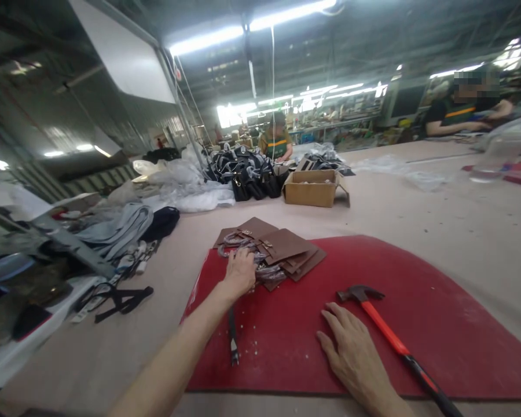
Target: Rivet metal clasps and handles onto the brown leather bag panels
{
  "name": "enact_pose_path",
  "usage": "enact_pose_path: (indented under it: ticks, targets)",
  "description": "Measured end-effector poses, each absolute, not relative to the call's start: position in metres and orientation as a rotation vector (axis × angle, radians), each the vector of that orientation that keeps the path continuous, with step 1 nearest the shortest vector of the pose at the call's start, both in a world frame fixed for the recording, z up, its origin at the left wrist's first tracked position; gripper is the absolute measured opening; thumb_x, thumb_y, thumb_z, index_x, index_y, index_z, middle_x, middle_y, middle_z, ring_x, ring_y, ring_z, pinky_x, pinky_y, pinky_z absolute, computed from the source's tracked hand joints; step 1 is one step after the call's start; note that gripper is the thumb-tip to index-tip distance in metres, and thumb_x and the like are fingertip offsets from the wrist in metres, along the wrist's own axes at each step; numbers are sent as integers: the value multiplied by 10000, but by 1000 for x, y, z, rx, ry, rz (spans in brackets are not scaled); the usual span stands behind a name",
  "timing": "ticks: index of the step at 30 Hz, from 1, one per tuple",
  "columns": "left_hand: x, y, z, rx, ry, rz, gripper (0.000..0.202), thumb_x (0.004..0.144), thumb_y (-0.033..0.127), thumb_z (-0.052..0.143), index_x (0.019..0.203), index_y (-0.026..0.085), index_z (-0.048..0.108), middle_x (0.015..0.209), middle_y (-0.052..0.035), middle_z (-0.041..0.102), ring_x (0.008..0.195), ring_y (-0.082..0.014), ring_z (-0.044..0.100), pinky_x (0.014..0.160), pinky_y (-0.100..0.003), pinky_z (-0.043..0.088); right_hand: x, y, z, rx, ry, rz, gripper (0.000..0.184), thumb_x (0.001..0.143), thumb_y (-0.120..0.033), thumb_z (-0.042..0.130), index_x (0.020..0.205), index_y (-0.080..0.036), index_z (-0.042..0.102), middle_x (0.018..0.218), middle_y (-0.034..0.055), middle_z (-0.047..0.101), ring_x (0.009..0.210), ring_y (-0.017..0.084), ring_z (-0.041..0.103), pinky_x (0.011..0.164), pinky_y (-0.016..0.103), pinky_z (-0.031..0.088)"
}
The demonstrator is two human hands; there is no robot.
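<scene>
A red mat [417,324] lies on the table in front of me. At its far left corner sits a pile of brown leather pieces [282,249] with metal clasps and plastic wrap. My left hand [239,272] reaches onto the pile's near edge, its fingers curled on the pieces. My right hand [356,353] rests flat on the mat, fingers stretched out, holding nothing. A hammer [395,341] with a red-orange handle lies just right of that hand. A thin dark punch tool [233,339] lies on the mat beside my left forearm.
A cardboard box [313,188] and a heap of black bags [247,171] stand farther back. Cloth, straps and clutter [113,243] fill the left side. A clear plastic bottle [499,153] is at the right. Other people work at the far tables.
</scene>
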State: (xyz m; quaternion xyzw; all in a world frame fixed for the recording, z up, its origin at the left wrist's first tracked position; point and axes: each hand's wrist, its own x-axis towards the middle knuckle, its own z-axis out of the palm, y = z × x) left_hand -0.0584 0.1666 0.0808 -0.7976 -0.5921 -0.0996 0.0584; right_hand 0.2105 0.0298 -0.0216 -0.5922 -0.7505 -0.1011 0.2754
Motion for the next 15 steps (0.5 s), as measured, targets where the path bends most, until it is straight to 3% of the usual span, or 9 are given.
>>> enact_pose_path:
  ticks: [3,5,9,12,15]
  targets:
    - [-58,194,83,-2426,-1830,-145,198,928,238,550,990,103,681,1071,-183,721,1106,-332,648,1101,-610,338,209,28,-20,-1599,-2008,-249,357,932,-344,517,1207,-159,648,1310,149,627,1197,293,579,1013,457,465]
    - [-59,199,87,-2449,-1796,-90,175,908,232,576,925,98,688,979,-183,733,1043,-330,672,1107,-610,315,207,26,-16,-1608,-2014,-215,352,927,-330,522,1206,-154,645,1312,153,622,1203,300,572,1012,468,465]
    - [-49,181,104,-2542,-1662,-67,189,933,247,537,897,125,676,979,-157,723,1049,-290,660,1073,-470,382,203,23,-4,-1648,-2014,-129,339,930,-314,516,1204,-153,634,1326,158,608,1209,315,560,1020,493,459]
    - [-33,137,111,-2633,-1561,-160,174,947,272,526,932,147,646,986,-124,704,973,-258,667,896,-367,488,201,23,1,-1651,-1983,-58,344,945,-331,505,1217,-152,618,1323,157,609,1208,319,558,1026,496,453]
    - [-14,74,98,-2763,-1471,-346,130,934,192,522,1025,170,611,969,-80,686,855,-213,672,763,-316,513,202,23,-1,-1608,-1900,4,368,971,-344,463,1246,-136,590,1291,163,626,1204,312,564,1034,493,452]
